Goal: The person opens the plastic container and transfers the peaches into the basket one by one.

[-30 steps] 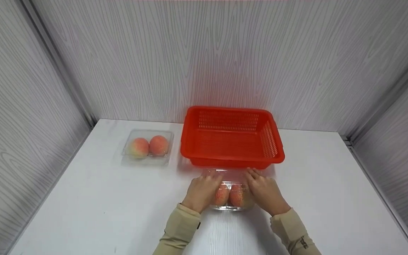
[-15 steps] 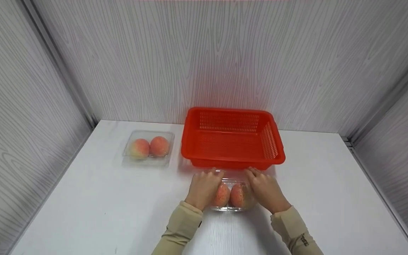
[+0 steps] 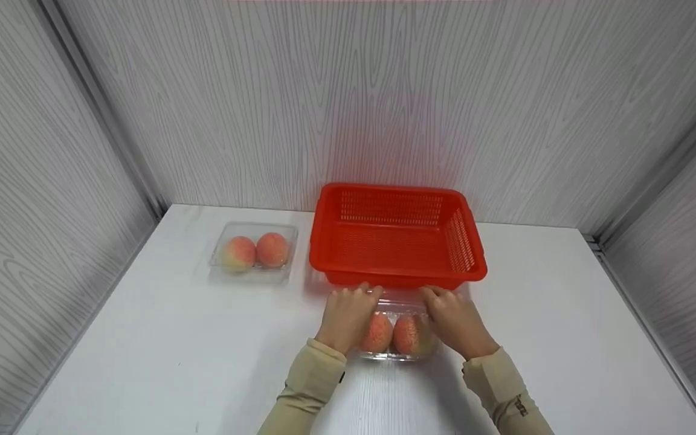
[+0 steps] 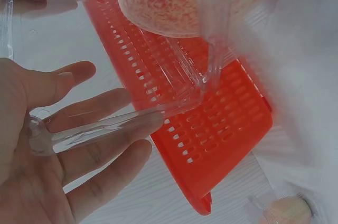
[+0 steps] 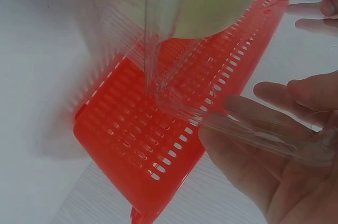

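A clear plastic box (image 3: 394, 354) holding two pink-orange peaches (image 3: 377, 333) sits on the white table just in front of a red slotted basket (image 3: 396, 277). My left hand (image 3: 348, 315) grips its left side and my right hand (image 3: 454, 320) grips its right side. In the left wrist view the box's clear rim (image 4: 100, 129) runs between the thumb and fingers of my left hand (image 4: 113, 97), with a peach (image 4: 158, 2) above. In the right wrist view my right hand (image 5: 248, 118) holds the opposite rim (image 5: 253, 131) the same way. The basket holds nothing.
A second clear box (image 3: 252, 277) with two peaches (image 3: 256, 250) lies at the back left, beside the basket. Grey wood-grain walls close the table on the left, back and right. Bare white tabletop (image 3: 173, 350) stretches to both sides of my arms.
Both hands have crept slightly forward along the box toward the basket. The box and its peaches have hardly shifted.
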The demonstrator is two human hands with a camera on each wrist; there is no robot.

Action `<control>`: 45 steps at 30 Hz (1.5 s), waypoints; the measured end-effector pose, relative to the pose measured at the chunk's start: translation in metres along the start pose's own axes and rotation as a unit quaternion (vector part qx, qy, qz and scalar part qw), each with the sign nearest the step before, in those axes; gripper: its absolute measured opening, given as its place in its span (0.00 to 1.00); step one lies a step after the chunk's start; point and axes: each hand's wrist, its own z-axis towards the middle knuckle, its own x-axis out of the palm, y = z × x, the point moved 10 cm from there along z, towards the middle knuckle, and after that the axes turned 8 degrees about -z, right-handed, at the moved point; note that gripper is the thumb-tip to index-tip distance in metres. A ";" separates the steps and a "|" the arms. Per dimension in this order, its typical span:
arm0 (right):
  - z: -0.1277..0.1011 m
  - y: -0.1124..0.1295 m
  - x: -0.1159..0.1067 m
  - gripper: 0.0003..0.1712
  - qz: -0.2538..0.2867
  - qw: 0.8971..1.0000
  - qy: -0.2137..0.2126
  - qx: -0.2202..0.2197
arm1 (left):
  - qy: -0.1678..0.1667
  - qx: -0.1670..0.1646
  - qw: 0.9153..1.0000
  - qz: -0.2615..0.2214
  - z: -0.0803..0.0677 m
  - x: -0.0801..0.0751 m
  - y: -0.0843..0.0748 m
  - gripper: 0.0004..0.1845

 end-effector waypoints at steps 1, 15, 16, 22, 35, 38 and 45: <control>0.000 -0.001 0.000 0.11 -0.001 1.000 0.000 0.001 | -0.001 0.000 1.000 0.001 0.000 0.000 0.000 0.08; 0.001 -0.014 -0.007 0.10 -0.003 1.000 -0.013 0.026 | -0.008 -0.006 0.999 -0.044 0.001 -0.007 0.012 0.05; 0.000 -0.015 -0.008 0.10 -0.007 0.999 -0.017 0.026 | -0.007 -0.008 0.999 -0.046 0.001 -0.007 0.013 0.05; -0.003 -0.022 -0.011 0.12 -0.002 0.999 -0.032 0.025 | -0.010 -0.018 0.998 -0.060 0.000 -0.009 0.021 0.06; -0.007 -0.031 -0.010 0.16 0.033 0.998 -0.022 0.049 | -0.047 -0.037 0.997 -0.052 -0.001 -0.021 0.037 0.06; -0.007 -0.029 -0.008 0.15 0.040 0.998 -0.019 0.050 | -0.050 -0.042 0.996 -0.052 -0.002 -0.021 0.040 0.04; -0.004 -0.023 -0.009 0.16 0.046 0.998 -0.027 0.042 | -0.054 -0.052 0.996 -0.055 -0.004 -0.024 0.045 0.05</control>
